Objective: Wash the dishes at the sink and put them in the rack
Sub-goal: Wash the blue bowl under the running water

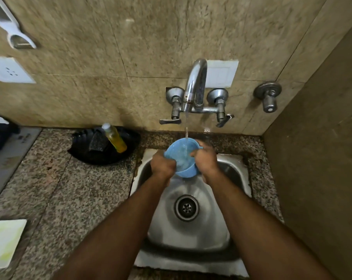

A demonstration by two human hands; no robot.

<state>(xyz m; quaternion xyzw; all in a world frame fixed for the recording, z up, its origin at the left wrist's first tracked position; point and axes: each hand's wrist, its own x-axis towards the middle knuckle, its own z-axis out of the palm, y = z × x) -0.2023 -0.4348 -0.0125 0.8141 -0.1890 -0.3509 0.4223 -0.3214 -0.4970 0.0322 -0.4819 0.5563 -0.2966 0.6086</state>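
Observation:
A small blue plastic bowl (181, 156) is held over the back of the steel sink (191, 235), tilted toward me under a thin stream of water from the chrome tap (194, 87). My left hand (163, 165) grips the bowl's left rim with closed fingers. Gripping its right side is my right hand (206, 158), with fingers reaching inside the bowl. Water runs off the bowl's lower edge into the sink. No rack is in view.
A black tray (128, 146) on the granite counter left of the sink holds a yellow soap bottle (115, 140) and a dark scrubber (97, 142). A white and yellow cloth (3, 241) lies at the left edge. A side wall stands close on the right.

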